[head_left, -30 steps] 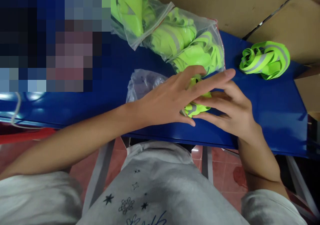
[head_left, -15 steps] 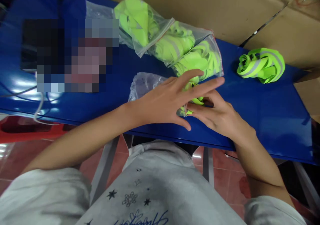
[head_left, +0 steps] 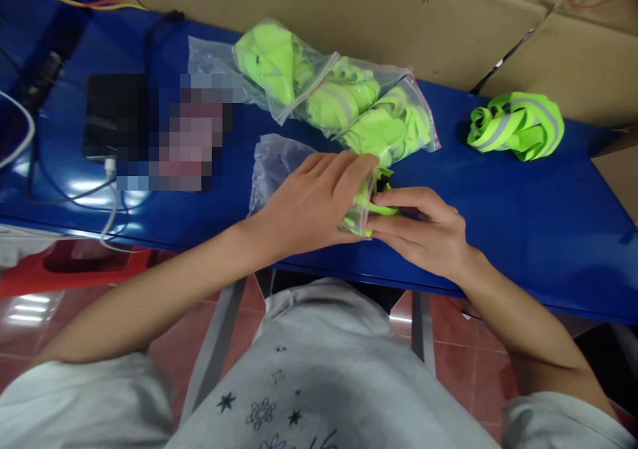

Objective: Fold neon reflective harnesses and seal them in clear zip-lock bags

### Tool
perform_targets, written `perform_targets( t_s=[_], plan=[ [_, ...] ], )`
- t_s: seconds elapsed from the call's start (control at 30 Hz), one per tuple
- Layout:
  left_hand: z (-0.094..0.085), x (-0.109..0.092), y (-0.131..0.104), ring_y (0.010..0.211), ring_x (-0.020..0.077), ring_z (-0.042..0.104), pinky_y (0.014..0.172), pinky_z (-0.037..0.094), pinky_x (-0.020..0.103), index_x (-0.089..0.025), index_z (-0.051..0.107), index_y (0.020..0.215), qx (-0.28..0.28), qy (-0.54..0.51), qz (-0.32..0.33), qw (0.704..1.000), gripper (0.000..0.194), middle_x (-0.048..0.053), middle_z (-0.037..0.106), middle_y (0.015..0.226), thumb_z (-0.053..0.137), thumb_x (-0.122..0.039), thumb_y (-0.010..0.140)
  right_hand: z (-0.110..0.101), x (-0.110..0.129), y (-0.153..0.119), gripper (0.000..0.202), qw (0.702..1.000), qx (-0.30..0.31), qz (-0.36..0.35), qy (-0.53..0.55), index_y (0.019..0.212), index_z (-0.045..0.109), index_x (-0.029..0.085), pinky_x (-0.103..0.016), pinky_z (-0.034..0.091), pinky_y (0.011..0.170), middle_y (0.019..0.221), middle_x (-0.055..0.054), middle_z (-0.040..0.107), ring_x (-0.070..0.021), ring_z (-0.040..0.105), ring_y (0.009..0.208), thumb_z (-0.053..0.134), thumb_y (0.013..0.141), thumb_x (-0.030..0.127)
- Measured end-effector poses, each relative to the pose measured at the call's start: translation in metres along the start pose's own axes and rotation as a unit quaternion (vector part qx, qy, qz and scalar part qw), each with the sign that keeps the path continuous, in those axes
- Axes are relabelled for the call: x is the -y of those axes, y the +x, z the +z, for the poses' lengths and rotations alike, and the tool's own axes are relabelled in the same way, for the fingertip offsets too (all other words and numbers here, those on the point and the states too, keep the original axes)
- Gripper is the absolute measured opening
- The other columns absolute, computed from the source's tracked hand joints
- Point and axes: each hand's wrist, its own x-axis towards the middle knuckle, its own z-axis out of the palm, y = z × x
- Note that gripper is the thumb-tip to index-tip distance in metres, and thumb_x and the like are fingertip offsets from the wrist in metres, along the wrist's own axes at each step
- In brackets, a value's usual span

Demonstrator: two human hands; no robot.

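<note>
My left hand is closed around a clear zip bag, its fingers curled over the mouth. A neon yellow-green reflective strap sits partly inside that bag and pokes out at the opening. My right hand pinches at the opening, fingers on the protruding strap; its fingertips are partly hidden. Just beyond lie several filled clear bags of the same neon straps with grey reflective bands. A loose rolled reflective strap rests farther right on the blue table.
On the left of the blue table are a black box, a blurred-out object and a white cable. Cardboard stands along the back edge. A red stool is below at left.
My left hand's spread fingers have closed down over the bag's mouth. My right hand stays at the opening, shifted slightly. The whole view has moved a little.
</note>
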Motion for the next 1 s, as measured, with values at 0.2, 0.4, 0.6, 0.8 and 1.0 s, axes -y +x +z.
perform_targets(
  t_s=[0.2,0.4,0.6,0.8,1.0],
  plan=[
    [-0.007,-0.014,0.025,0.120,0.0371,0.067,0.099,0.058,0.049,-0.011,0.048,0.142,0.041,0.018,0.034,0.998,0.062,0.019,0.067,0.133,0.075,-0.029,0.089,0.000,-0.013,0.000,0.017,1.000,-0.011,-0.014,0.021,0.105,0.081,0.032,-0.031,0.067,0.084,0.112,-0.002,0.072,-0.0162,0.073,0.100,0.075,0.094,0.020],
    [-0.026,-0.010,0.037,0.134,0.0354,0.062,0.112,0.054,0.051,-0.018,0.041,0.153,-0.027,-0.088,-0.050,0.994,0.080,0.016,0.062,0.147,0.075,-0.057,0.092,-0.014,-0.001,0.007,0.039,0.981,-0.042,0.146,0.123,0.141,0.067,0.041,-0.046,0.065,0.104,0.152,-0.005,0.054,-0.0258,0.070,0.126,0.065,0.102,0.042],
    [-0.029,-0.016,0.045,0.125,0.0383,0.065,0.106,0.055,0.057,-0.025,0.041,0.157,-0.046,-0.056,-0.110,0.991,0.079,0.014,0.066,0.140,0.065,-0.067,0.095,-0.028,-0.006,0.013,0.049,0.976,0.104,0.092,0.170,0.137,0.071,0.028,-0.044,0.060,0.109,0.134,-0.009,0.072,-0.0278,0.069,0.129,0.069,0.098,0.056],
    [-0.022,-0.050,0.055,0.111,0.0345,0.070,0.095,0.057,0.056,-0.032,0.036,0.164,0.040,0.045,-0.002,0.998,0.059,0.011,0.070,0.116,0.048,-0.027,0.106,-0.027,-0.012,0.015,0.032,0.984,0.091,0.053,0.142,0.110,0.076,0.023,-0.032,0.065,0.078,0.096,-0.002,0.080,-0.0190,0.076,0.088,0.085,0.087,0.043],
    [-0.046,-0.012,0.039,0.133,0.0376,0.063,0.105,0.057,0.054,-0.027,0.034,0.163,0.071,-0.226,-0.022,0.971,0.100,0.017,0.058,0.149,0.076,-0.073,0.085,-0.041,-0.003,0.025,0.016,0.972,0.147,0.099,0.154,0.108,0.083,0.026,-0.027,0.063,0.077,0.094,-0.001,0.083,-0.0148,0.077,0.081,0.070,0.101,0.032]
  ],
)
